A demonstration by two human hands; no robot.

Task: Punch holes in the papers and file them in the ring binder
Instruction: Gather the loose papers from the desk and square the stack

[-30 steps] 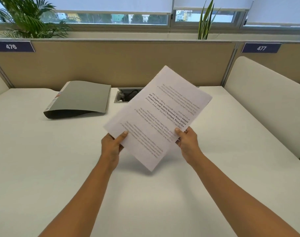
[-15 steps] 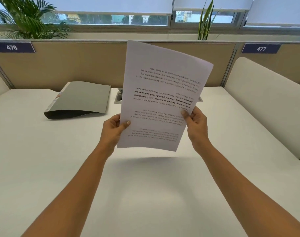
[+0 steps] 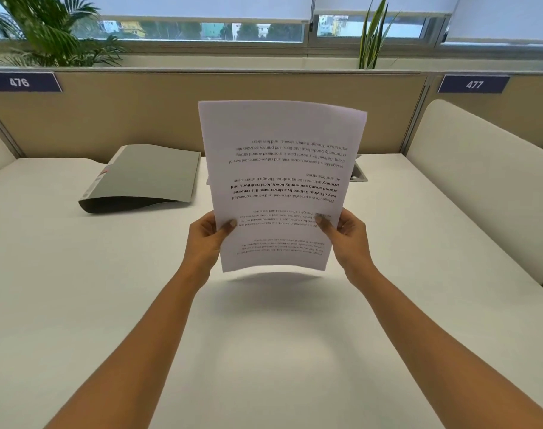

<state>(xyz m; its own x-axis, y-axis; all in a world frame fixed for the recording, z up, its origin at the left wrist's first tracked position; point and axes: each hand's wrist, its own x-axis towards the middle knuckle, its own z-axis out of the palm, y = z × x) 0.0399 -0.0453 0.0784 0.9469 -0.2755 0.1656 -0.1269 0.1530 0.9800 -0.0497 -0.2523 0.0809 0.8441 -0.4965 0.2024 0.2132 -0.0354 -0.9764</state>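
Observation:
A stack of white printed papers stands upright above the desk, its text upside down to me. My left hand pinches its lower left edge, thumb on the front. At the lower right edge my right hand holds it the same way. The bottom edge hangs a little above the desk. A grey ring binder lies shut on the desk at the back left, apart from both hands. No hole punch is in view.
A white desk spreads in front of me, bounded by a beige partition at the back. A cable opening in the desk shows partly behind the papers. A padded white divider runs along the right side.
The papers went from tilted flat to upright, then squared up facing me. Both hands rose and turned with them. The binder has not moved.

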